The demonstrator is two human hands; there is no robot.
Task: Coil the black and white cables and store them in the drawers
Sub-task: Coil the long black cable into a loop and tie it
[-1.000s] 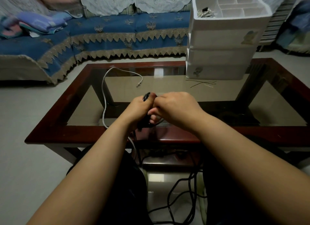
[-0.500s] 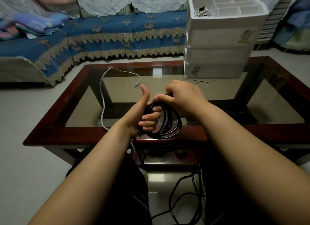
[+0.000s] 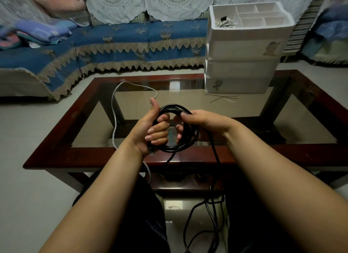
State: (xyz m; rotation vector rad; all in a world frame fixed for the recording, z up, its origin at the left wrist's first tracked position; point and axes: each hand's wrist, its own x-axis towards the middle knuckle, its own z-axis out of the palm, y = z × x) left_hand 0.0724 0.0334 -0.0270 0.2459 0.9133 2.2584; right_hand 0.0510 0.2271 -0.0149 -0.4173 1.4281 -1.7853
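Coil (image 3: pixel 177 128) is hanging upright between my hands: I'm gripping its near-left side in my left hand (image 3: pixel 150 128), thumb up, while my right hand (image 3: pixel 199 120) is pinching the top; slack is trailing down under my right wrist.

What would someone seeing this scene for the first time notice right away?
First, the two hands at centre over the glass table: the left hand grips a black cable coil while the right hand holds its top, loose cable trailing to the floor. Next, the white drawer unit at the table's far right, and the white cable snaking at left.
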